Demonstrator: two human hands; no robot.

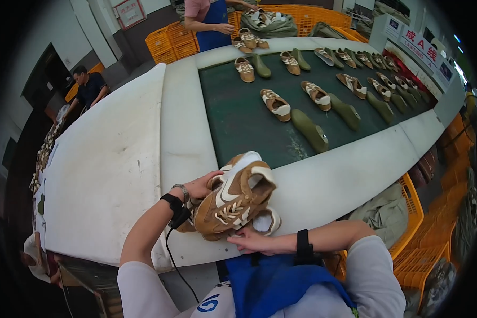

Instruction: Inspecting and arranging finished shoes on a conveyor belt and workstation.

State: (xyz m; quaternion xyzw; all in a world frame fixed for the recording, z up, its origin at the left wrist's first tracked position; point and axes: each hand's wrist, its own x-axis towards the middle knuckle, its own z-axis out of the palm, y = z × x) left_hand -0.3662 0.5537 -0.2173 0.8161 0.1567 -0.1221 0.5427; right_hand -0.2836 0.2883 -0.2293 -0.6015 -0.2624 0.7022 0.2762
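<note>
Fingers of the left hand [198, 186] grip stacked brown-and-white sneakers [233, 201] at the near edge of the white table [323, 193]; the right hand [255, 241] sits low against them, its fingers' hold unclear. Even support should keep the top one from slipping. Nearby, an orange crate [417, 210] holds grey-green cloth [379, 212]; a far sack [274, 31] holds shoes [263, 18].

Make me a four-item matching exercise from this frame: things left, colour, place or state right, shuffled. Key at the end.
Things
1. left hand
2. shoe lasts
3. crate at the person's right
4. shoes at the person's hands

Descriptions
A. orange
B. has a silvery band at its wrist
C. brown and white
D. olive green, lying on the dark green surface

Pairs: 1-B, 2-D, 3-A, 4-C
</note>
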